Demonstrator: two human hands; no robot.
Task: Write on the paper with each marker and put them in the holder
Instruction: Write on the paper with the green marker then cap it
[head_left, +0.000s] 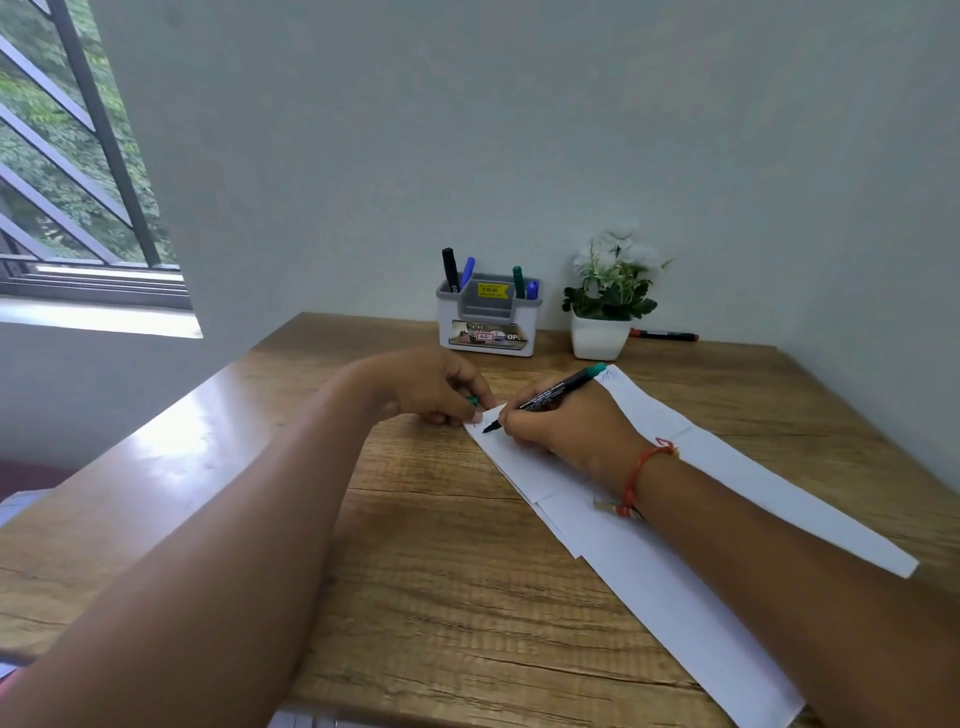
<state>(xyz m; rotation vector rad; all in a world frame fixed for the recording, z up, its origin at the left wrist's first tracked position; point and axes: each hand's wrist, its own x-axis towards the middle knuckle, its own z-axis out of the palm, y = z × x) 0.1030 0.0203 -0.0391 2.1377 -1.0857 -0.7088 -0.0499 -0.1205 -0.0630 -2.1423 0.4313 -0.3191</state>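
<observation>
You are in the writing step. The slim black-barrelled marker with a green tail (556, 391) sits in your right hand (566, 426), fingers and thumb clamped round the lower barrel in a pen grip. Its dark tip touches the long white paper (675, 561) near the far left corner. Your left hand (431, 387) rests just beside that corner, fingertips curled and pinching what looks like the small green cap (472, 400), and it seems to pin the sheet's edge.

A red scribble shows by your right wrist and a bluish one at the paper's far end, so I judge other colours are already done.

The next move calls for lifting the tip and pressing the cap straight on until it seats. Then reach across to the boxy white and grey plastic holder (488, 322) by the wall and drop the marker upright into a side pocket. That holder looks smooth and light, so go in gently or it may skid.

Its left pocket holds a black marker (449, 270) and a blue marker (467, 270), and its right pocket holds two more. The paper is thin, several overlapping sheets, and apt to slide on the glossy wood-grain table (415, 571). A red-capped marker (665, 335) lies on the table behind the square white pot of artificial flowers (597, 335), probably next in line
</observation>
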